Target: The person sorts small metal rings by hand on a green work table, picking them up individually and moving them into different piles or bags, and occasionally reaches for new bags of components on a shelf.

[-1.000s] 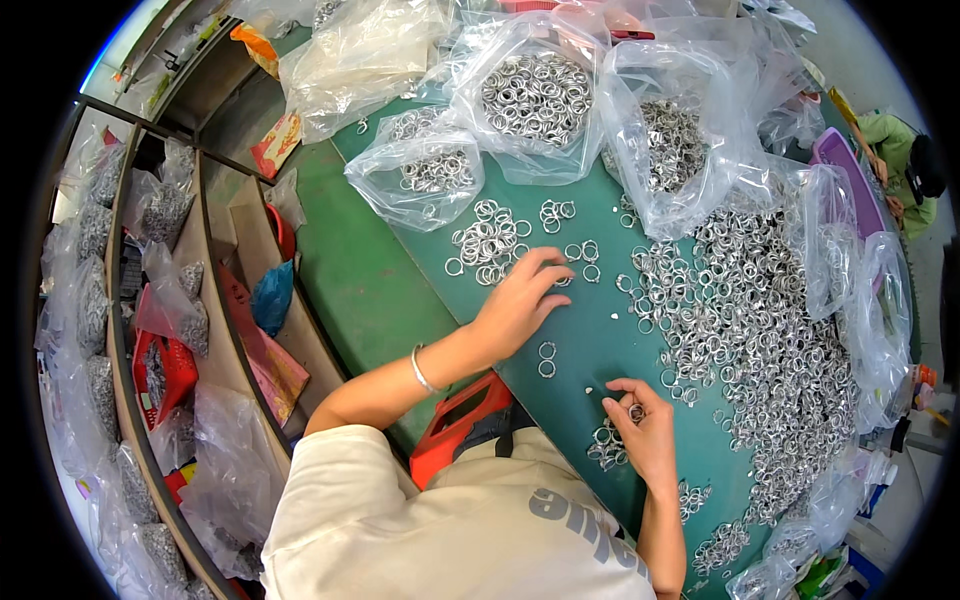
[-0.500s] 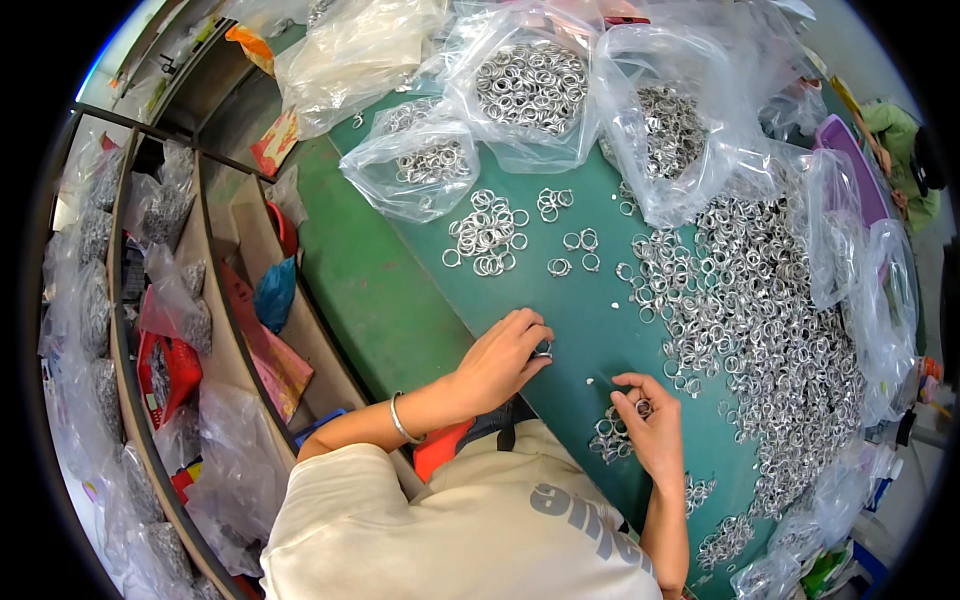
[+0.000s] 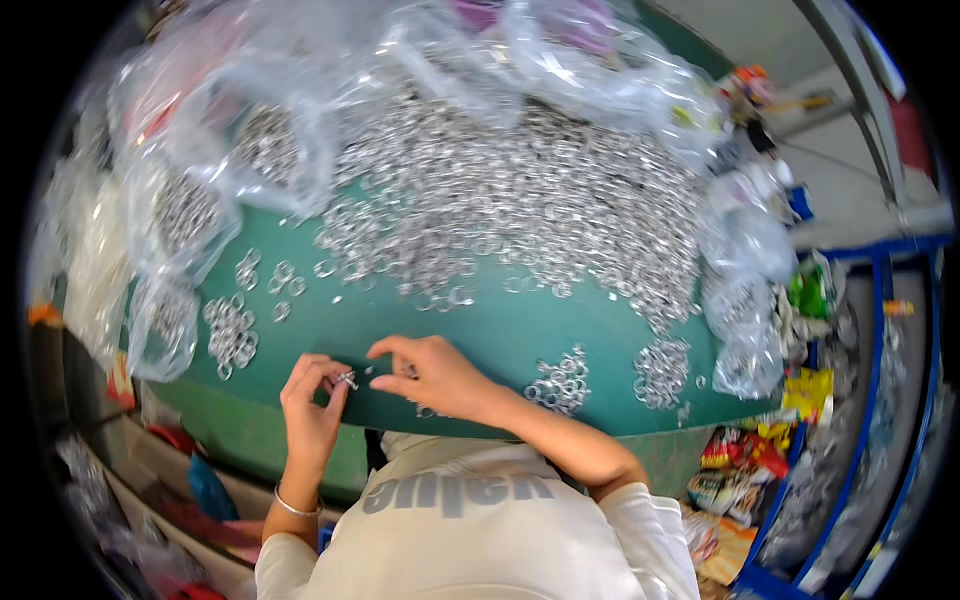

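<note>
My left hand (image 3: 313, 398) is closed, pinching a silver-coloured metal ring (image 3: 347, 380) between thumb and fingertips just above the green table (image 3: 480, 345). Close by on its right, my right hand (image 3: 440, 378) has its fingers curled round a ring (image 3: 410, 371), partly hidden; I cannot make out whether more are inside. Its index finger reaches toward the left hand, and the two hands stay apart. A few rings (image 3: 424, 411) lie under the right hand, mostly covered by it. Left of my left hand is a small group of rings (image 3: 231, 332).
A large heap of rings (image 3: 520, 190) spreads over the far side. Smaller piles of rings (image 3: 560, 382) and more rings (image 3: 661, 373) lie at the right. Clear plastic bags (image 3: 160, 320) line the left and far edges. A blue rack (image 3: 850, 440) stands at the right.
The view has swung to the right. My right hand has come closer to my left, away from the small pile. The ring in my left hand now shows more plainly at the fingertips.
</note>
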Motion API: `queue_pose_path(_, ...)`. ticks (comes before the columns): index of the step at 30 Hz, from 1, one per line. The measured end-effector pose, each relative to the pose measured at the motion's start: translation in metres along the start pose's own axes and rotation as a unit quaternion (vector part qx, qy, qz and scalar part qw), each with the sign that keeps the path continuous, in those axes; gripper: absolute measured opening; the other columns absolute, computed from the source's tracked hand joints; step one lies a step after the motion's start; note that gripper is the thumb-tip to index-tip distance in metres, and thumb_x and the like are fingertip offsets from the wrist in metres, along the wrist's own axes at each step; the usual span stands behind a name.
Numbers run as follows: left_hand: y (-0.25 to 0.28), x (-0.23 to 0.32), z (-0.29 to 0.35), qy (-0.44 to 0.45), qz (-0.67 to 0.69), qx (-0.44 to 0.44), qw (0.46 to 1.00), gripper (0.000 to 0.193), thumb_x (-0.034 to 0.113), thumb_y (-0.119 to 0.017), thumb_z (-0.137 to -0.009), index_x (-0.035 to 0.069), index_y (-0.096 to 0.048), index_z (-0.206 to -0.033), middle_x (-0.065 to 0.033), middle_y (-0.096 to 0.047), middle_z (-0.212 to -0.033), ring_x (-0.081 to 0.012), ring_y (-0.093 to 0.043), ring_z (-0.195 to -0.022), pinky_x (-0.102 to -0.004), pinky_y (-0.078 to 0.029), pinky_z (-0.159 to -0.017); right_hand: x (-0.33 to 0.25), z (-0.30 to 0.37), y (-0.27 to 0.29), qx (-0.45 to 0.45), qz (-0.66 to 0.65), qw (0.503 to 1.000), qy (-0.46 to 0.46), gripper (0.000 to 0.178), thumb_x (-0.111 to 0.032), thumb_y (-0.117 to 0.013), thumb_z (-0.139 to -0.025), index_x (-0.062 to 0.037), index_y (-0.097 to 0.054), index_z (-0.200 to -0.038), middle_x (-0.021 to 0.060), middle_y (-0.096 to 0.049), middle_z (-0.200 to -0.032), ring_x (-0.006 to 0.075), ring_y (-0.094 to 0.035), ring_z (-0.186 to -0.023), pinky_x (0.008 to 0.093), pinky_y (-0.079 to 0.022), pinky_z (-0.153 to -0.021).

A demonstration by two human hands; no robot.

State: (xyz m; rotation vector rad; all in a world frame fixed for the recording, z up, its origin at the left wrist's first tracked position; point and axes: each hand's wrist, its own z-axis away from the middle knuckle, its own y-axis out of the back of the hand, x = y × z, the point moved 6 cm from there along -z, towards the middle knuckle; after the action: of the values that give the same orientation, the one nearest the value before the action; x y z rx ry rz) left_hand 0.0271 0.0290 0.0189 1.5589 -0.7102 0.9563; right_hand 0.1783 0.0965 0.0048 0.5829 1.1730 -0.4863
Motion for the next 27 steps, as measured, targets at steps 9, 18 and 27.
queue_pose_path(9,-0.105,0.075,-0.021,-0.037,0.137,-0.153,0.978,0.023,-0.012,-0.060,-0.075,-0.002,-0.055,-0.095,-0.0069,-0.057,-0.094,-0.0139,-0.059,-0.086,-0.0244,-0.052,-0.074,-0.006,0.097,0.060,0.318,0.220,0.912,0.137,0.021,-0.018,-0.061,-0.087,-0.0014,-0.056,-0.100,0.0118,-0.062,-0.071,0.0322,-0.063,-0.067,0.0423,-0.048,-0.056)
queue_pose_path(18,-0.236,0.141,-0.014,-0.017,0.199,-0.405,0.892,0.026,-0.006,-0.063,-0.081,-0.001,-0.056,-0.105,-0.0092,-0.057,-0.099,-0.0149,-0.060,-0.090,-0.0260,-0.054,-0.077,0.044,0.212,0.122,0.468,0.110,0.877,-0.010,0.014,-0.008,-0.057,-0.091,-0.0012,-0.055,-0.102,0.0146,-0.062,-0.076,0.0270,-0.060,-0.065,0.0349,-0.047,-0.058)
queue_pose_path(27,-0.215,0.155,-0.024,-0.187,0.050,-0.345,0.918,0.036,-0.005,-0.065,-0.079,0.002,-0.057,-0.113,-0.0127,-0.056,-0.110,-0.0245,-0.059,-0.096,-0.0322,-0.051,-0.082,0.143,0.378,0.217,0.641,0.251,0.679,-0.256,0.019,-0.015,-0.053,-0.093,0.0036,-0.057,-0.091,0.0218,-0.063,-0.080,0.0386,-0.061,-0.072,0.0428,-0.047,-0.064)
